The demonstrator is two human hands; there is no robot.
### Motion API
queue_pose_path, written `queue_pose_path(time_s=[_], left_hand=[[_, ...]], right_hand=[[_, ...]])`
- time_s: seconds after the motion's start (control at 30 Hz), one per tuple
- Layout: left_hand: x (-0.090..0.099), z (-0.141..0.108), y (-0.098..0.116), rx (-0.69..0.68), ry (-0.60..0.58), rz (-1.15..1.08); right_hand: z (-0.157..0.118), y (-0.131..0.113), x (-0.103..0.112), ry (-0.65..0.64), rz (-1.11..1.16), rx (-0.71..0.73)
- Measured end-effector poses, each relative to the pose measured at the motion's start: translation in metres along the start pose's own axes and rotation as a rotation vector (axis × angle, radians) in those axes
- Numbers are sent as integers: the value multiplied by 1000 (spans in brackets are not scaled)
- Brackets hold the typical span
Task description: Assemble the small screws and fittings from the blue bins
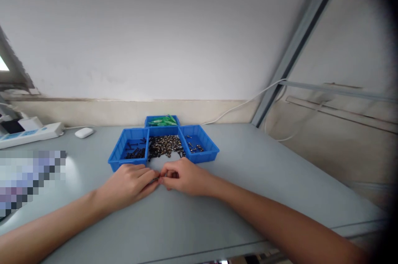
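My left hand (133,183) and my right hand (183,177) meet fingertip to fingertip over the grey table, just in front of the blue bins. Between the left fingers is a small thin dark piece, mostly hidden. The right thumb and forefinger pinch at its end; what they hold is too small to name. Behind the hands, the middle bin (163,130) holds a heap of small metal parts. Dark screws lie in the left bin (116,157). A few metal parts are in the right bin (207,155), and green items (163,121) fill the back bin.
On the left of the table (199,218) are a white power strip (46,132), a small white case (83,132) and a blurred-out flat object (25,181). A white cable (236,107) runs along the wall towards a metal frame post (273,87).
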State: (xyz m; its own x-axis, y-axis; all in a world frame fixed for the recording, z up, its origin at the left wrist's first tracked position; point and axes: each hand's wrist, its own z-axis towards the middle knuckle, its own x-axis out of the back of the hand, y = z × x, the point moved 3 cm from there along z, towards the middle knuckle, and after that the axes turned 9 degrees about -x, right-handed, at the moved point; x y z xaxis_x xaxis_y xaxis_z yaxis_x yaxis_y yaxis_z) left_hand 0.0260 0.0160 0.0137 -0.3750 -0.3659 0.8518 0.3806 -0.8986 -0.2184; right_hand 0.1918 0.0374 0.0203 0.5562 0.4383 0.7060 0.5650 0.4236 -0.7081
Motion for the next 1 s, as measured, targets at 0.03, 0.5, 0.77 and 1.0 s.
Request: queue_pose_path(time_s=[0.03,0.5,0.77,1.0], left_hand=[[0,0,0,-2,3,2],[5,4,2,-20,4,-4],[5,5,3,-27,-2,19],[4,4,2,-38,-3,36]], right_hand=[[0,0,0,-2,13,-3],[1,4,2,-15,56,3],[2,2,4,-14,21,6],[0,-1,5,14,4,-1]])
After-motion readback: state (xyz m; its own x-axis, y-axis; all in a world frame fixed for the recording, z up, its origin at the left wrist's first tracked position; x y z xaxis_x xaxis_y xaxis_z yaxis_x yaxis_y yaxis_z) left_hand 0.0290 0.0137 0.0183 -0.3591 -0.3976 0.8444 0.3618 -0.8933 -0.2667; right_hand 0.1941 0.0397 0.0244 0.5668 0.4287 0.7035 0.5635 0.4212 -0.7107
